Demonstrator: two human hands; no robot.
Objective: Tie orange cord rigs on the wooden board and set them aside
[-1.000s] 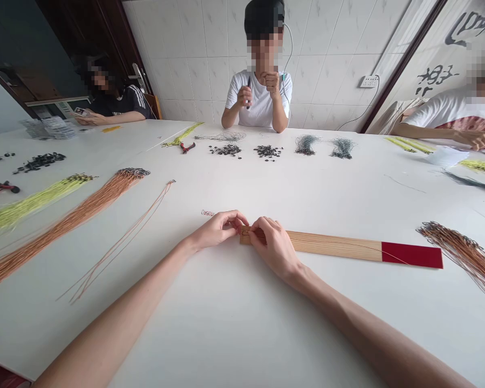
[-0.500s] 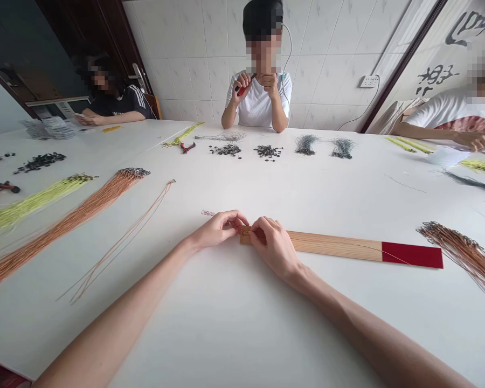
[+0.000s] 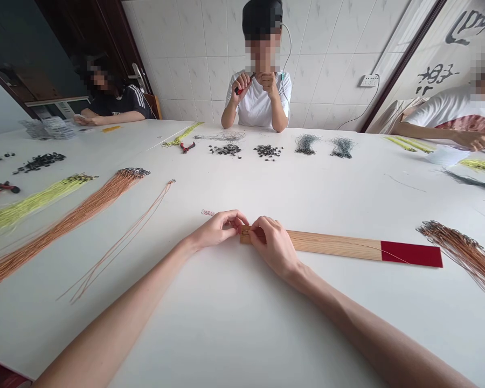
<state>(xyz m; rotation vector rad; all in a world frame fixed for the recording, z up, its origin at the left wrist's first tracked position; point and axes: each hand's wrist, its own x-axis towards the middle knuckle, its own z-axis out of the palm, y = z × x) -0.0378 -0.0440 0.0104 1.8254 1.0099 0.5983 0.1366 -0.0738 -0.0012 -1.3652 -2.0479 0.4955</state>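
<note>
A long flat wooden strip (image 3: 339, 246) with a dark red right end lies on the white table. Along it runs a thin orange-brown cord (image 3: 396, 258), whose small dark loop end (image 3: 245, 233) rests near the strip's left end. My right hand (image 3: 277, 245) lies over the strip, thumb and fingertips pinched on the cord beside that loop. At the strip's left tip, my left hand (image 3: 218, 229) has its fingers and thumb closed together. Whatever is between those left fingertips is too small to make out. A little red-printed slip (image 3: 207, 213) lies just behind the left hand.
Left of me lie a few loose orange cords (image 3: 125, 237), an orange bundle (image 3: 84, 215) and a yellow bundle (image 3: 36, 205). A brown cord bundle (image 3: 452, 237) is at right. Across the table are black small parts (image 3: 268, 151), pliers (image 3: 187, 147) and several people.
The strip's red end has shifted very slightly left and toward the back. Both hands stay in nearly the same pose and place.
</note>
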